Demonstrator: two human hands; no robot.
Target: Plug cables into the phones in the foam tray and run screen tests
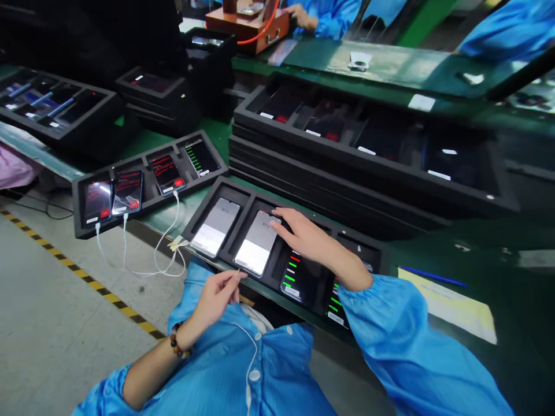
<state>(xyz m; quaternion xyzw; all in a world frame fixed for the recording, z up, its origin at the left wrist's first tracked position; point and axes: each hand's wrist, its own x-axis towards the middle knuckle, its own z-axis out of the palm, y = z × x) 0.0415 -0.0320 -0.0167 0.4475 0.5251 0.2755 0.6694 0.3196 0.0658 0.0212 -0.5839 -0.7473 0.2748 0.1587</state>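
A black foam tray point(223, 188) in front of me holds several smartphones in separate slots. My right hand point(303, 234) is open, palm down, its fingertips over the upper right of the second phone point(255, 248), whose screen is grey and white. Left of it lies another phone point(217, 225) with a similar screen. My left hand point(219, 294) is closed in a pinch just below the second phone's bottom edge. Something thin and small shows at its fingertips, too small to name. Under my right forearm, a phone point(297, 277) shows green and red bars on black.
At left, another foam tray point(145, 156) holds phones, some plugged into white cables point(151, 271). Behind stands a tall stack of foam trays point(303, 167). A blue pen point(433, 276) and yellow paper point(451, 306) lie at right. A co-worker's hand point(303, 17) is across the bench.
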